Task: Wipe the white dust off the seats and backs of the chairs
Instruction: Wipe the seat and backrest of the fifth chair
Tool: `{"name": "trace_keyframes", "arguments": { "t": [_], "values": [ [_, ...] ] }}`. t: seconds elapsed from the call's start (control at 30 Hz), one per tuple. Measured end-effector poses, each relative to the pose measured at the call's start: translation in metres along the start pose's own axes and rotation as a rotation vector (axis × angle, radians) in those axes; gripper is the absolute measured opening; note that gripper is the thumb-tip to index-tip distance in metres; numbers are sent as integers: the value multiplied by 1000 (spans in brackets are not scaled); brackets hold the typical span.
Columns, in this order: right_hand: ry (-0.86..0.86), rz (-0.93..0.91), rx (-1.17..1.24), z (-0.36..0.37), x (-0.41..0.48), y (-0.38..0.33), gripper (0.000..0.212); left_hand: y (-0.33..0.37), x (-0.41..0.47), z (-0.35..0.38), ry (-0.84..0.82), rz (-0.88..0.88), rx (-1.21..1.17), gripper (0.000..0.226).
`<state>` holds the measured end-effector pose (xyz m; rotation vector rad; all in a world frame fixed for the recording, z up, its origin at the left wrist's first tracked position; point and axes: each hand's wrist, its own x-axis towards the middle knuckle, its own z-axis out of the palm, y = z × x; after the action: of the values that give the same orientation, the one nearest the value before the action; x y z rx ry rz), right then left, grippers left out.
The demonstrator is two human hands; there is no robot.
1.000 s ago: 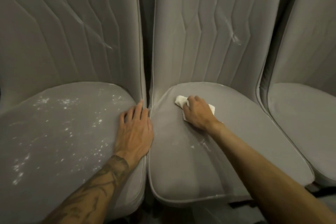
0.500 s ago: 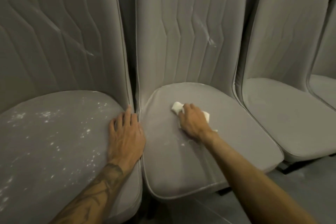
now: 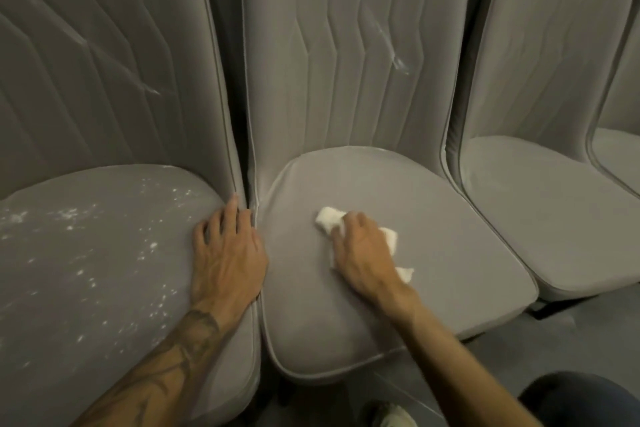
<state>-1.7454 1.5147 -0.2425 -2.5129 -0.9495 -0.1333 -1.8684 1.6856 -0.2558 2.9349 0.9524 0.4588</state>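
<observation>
The white cloth (image 3: 329,218) is soft and crumpled. It lies on the middle chair seat (image 3: 433,270), left of centre, under the right hand (image 3: 363,256). Its long axis runs from far-left to near-right, and three white lobes show around the hand. The right fingers are curled over it and clamp it to the seat. This seat is smooth grey velvety fabric, rounded, with a piped edge. One pale streak (image 3: 398,62) marks its channel-stitched back (image 3: 346,28).

The left hand (image 3: 227,253) rests flat on the right edge of the left chair seat (image 3: 86,288), its fingers straight and slightly apart. That seat is speckled with white dust (image 3: 72,215), and its back carries one streak (image 3: 149,88).

Four chairs show in a row: the third chair (image 3: 554,218) to the right, and the fourth chair (image 3: 620,156) only as a sliver. One shoe (image 3: 394,416) shows on the floor (image 3: 588,333).
</observation>
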Motion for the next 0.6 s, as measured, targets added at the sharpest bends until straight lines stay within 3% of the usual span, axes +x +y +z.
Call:
{"name": "trace_keyframes", "arguments": {
  "t": [0.07,0.13,0.27,0.37,0.47,0.53,0.6],
  "values": [
    [-64,-170,38,11,-14,-26,24,-1,0,0,-8,-6,-6,46],
    [-106,-221,29,3,-10,-20,25,0,0,-1,1,1,-11,46],
    [-26,-1,-46,-21,1,29,25,0,-1,-1,19,-1,-16,43],
    [73,118,-125,-16,-10,18,21,0,-1,-1,31,-4,-19,42],
    [58,-142,-28,11,-30,-34,7,-1,-2,2,41,3,-1,41],
    [-26,-278,46,18,-37,-52,14,-2,-3,2,30,15,7,42],
    [-61,-289,37,9,-25,-36,23,-2,-3,1,37,16,3,43]
  ]
}}
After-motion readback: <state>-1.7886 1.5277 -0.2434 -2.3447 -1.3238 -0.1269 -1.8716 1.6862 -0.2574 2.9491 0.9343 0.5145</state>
